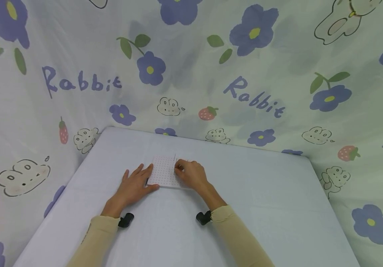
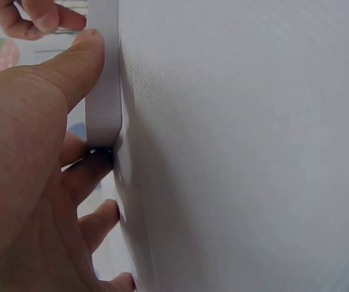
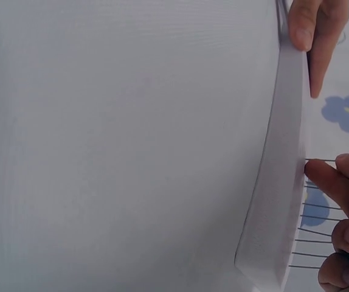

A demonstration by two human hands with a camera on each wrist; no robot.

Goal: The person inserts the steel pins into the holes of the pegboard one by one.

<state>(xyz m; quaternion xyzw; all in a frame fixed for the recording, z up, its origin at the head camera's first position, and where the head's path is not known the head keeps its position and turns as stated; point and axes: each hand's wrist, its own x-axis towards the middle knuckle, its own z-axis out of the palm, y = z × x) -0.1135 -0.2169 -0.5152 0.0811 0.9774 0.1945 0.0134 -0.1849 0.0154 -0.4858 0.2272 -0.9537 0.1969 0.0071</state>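
Note:
A white board point(image 1: 162, 172) with a grid of small dots lies flat on the table. Along its left side and near-left corner rests my left hand point(image 1: 134, 188), fingers spread, with the thumb point(image 2: 80, 64) against the near edge. Over the board's right part, my right hand point(image 1: 193, 175) pinches a thin metal pin point(image 3: 321, 160) that stands on the board, one fingertip touching the surface. Several more thin pins point(image 3: 313, 253) stand upright beside those fingers. My right hand hides much of the board's right side in the head view.
A white cloth covers the table point(image 1: 265, 207) around the board. Behind it and at the sides hangs a curtain point(image 1: 191, 85) printed with flowers, rabbits and strawberries. A small black camera point(image 1: 203, 218) sits at the right wrist, another black camera point(image 1: 126, 220) at the left.

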